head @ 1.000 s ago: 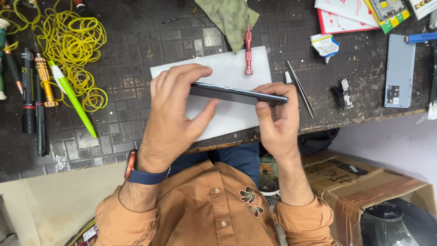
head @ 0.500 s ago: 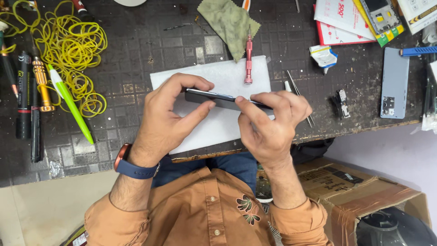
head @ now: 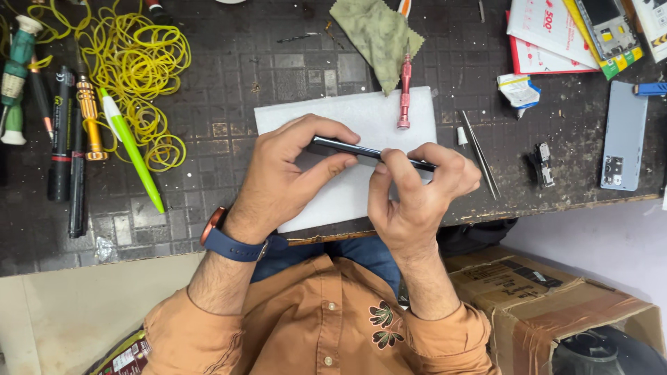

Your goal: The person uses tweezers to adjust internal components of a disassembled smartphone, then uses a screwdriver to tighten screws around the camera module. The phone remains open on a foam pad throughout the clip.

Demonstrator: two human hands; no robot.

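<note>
The worktop [head: 292, 62] was dark, scuffed and marked in a grid of small squares. On it lay a white pad [head: 347, 114], and above the pad both hands held a dark phone [head: 347, 148] edge-up. The left hand [head: 285, 177] had its fingers clamped round one end; the right hand [head: 417, 191] pinched the other end. Yellow rubber bands [head: 135, 62] and a row of screwdrivers [head: 69, 132] lay to the left, a green cloth [head: 375, 35] and a pink screwdriver [head: 404, 94] behind, tweezers [head: 479, 153] and a grey phone back cover [head: 623, 135] to the right. A cardboard box [head: 549, 298] sat on the floor.
</note>
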